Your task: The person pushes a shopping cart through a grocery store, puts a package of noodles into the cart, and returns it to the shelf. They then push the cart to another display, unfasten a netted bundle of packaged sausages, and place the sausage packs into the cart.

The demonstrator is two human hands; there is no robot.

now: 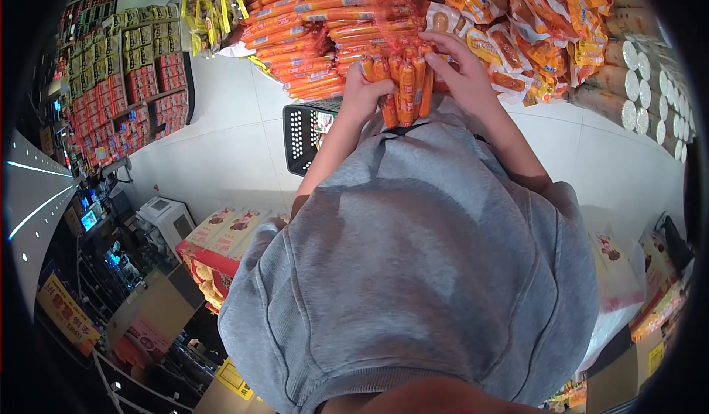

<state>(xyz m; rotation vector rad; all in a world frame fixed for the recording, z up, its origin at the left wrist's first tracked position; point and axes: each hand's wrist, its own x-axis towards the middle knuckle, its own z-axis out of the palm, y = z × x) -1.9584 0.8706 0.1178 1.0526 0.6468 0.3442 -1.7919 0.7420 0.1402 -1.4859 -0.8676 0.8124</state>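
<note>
A bundle of orange-wrapped sausages [406, 93], partly in red netting, stands nearly upright against the front of my grey sweatshirt. My left hand [362, 94] is closed around its left side, with the thumb lying across the front. At the upper right of the bundle is my right hand [467, 78], its fingers and thumb apart and touching the edge of the sausages or netting. Right behind the bundle lies a large pile of similar sausages [317, 33] in red net bags.
Packaged sausages [546, 30] cover the display at the right, beside white rolls [635, 81]. A black shopping basket [299, 137] stands on the floor left of me. Stacked packs [133, 74] fill the left shelf. Boxes [229, 229] are behind me at the left.
</note>
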